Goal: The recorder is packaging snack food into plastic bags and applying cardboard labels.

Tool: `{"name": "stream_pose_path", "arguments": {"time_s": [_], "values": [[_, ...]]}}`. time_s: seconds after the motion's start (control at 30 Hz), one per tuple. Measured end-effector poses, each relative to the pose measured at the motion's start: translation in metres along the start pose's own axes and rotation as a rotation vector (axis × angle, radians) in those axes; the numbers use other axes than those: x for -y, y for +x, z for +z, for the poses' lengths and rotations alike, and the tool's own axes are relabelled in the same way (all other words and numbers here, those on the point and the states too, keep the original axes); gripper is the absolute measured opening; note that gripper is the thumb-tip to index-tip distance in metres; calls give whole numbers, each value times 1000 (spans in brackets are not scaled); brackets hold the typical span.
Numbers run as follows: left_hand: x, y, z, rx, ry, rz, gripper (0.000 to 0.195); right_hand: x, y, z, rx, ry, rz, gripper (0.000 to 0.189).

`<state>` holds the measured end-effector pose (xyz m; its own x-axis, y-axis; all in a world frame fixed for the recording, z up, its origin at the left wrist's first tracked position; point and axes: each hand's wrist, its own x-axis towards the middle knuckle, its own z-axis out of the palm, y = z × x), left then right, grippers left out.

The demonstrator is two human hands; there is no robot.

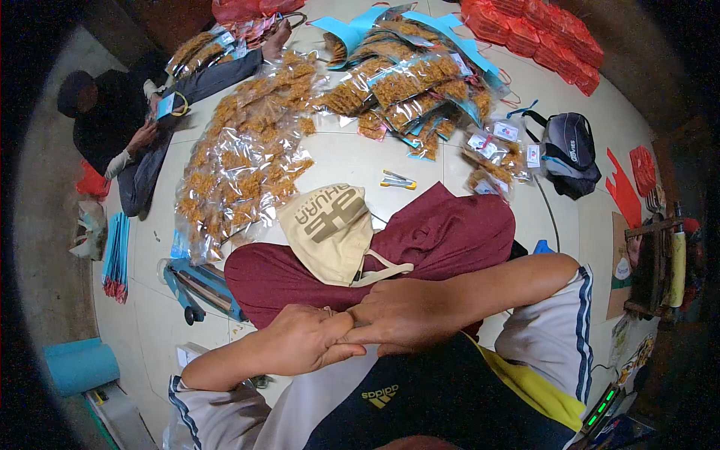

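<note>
My left hand (295, 340) and my right hand (402, 312) meet in front of my chest, their fingers hooked together. No object shows in either; part of the fingers is hidden where they overlap. Just beyond them, a cream cloth bag (329, 230) with dark printing and a strap rests on my lap, over maroon trousers (455, 236). On the tiled floor past my knees lies a small yellow-handled tool (398, 180), perhaps a cutter or stapler. Clear plastic packs of brown crumbly food (242, 163) spread to the left. Larger packs with blue card (416, 79) pile up ahead.
A blue impulse sealer (202, 289) stands by my left knee. Another person (112, 129) sits at the left, handling a blue card. On the right are labelled packs (495, 146), a grey-black bag (568, 146) and a cable (548, 214). Red-wrapped bundles (534, 36) line the back right.
</note>
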<state>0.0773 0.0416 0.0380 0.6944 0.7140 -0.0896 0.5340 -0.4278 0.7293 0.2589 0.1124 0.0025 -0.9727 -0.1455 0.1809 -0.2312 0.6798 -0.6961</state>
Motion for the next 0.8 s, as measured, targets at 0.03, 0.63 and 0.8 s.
{"name": "stream_pose_path", "arguments": {"time_s": [0.03,0.63,0.8], "values": [[1,-1,1,-1,0,-4,32,0,-1,0,9,-11,12,43],[11,-7,5,-3,-14,-21,33,0,-5,-5,125,-8,101,53],[13,-10,6,0,-24,-50,32,-3,-7,-4,89,-6,70,60]]}}
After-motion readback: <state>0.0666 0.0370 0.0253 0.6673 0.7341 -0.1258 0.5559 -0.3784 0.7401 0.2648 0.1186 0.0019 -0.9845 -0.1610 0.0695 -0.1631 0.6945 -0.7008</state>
